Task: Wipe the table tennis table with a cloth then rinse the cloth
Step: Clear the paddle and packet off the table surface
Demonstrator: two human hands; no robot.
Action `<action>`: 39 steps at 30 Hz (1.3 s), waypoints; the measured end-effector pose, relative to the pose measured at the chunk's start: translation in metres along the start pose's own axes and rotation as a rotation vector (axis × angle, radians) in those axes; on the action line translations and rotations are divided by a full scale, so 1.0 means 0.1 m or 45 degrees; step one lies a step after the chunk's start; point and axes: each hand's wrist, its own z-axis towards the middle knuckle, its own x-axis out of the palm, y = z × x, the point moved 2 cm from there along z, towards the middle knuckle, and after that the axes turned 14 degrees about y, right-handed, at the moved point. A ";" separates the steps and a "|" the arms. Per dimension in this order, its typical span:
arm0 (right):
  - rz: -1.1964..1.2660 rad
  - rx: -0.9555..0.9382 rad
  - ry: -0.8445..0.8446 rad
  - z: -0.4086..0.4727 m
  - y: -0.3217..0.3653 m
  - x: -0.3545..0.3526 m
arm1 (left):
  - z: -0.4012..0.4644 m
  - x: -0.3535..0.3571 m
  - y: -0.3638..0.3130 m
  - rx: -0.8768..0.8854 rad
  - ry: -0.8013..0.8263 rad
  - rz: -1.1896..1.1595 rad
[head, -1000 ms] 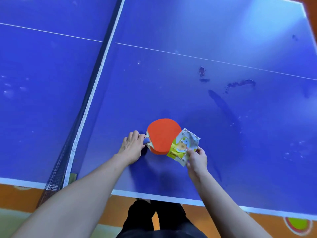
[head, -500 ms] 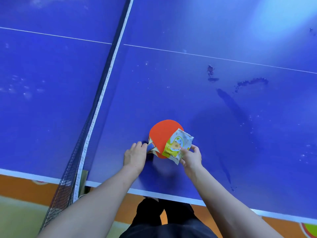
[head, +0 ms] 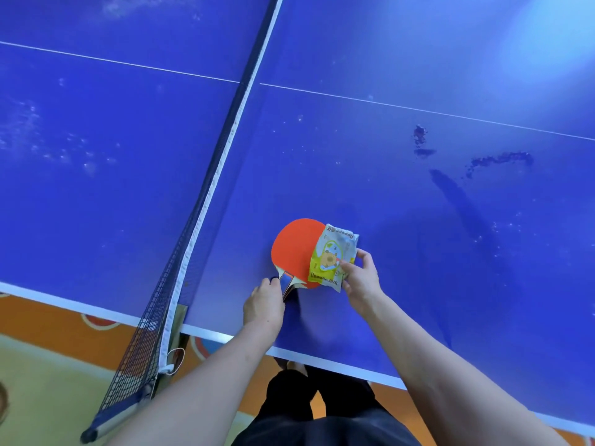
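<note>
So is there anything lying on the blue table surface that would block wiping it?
Yes. A red round paddle and a yellow-white snack packet lie near the front edge of the blue table tennis table. The left hand holds the paddle's handle; the right hand pinches the packet. No cloth is visible.

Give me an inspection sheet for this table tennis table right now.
Surface: blue table with dark smears and pale specks.
Job's things: no cloth seen.
Clutter: red paddle lying flat; snack packet overlapping its right edge.
Hands: left hand grips the paddle handle; right hand pinches the packet.
Cables: nothing seen.
Surroundings: net across the table; orange and yellow floor below.
</note>
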 end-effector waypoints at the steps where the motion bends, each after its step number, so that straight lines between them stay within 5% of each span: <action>1: -0.010 -0.003 0.014 0.02 0.02 0.03 | -0.02 0.01 -0.01 -0.007 0.000 -0.018; 13: -0.028 0.079 -0.227 -0.06 -0.24 -0.14 | -0.11 0.04 0.07 0.057 0.005 -0.137; 28: -0.172 0.065 -0.092 0.08 -0.30 0.08 | -0.16 0.07 0.10 -0.042 -0.062 -0.169; 39: -0.359 0.152 0.189 0.12 -0.72 1.04 | -0.27 0.06 1.19 -0.210 -0.118 -0.225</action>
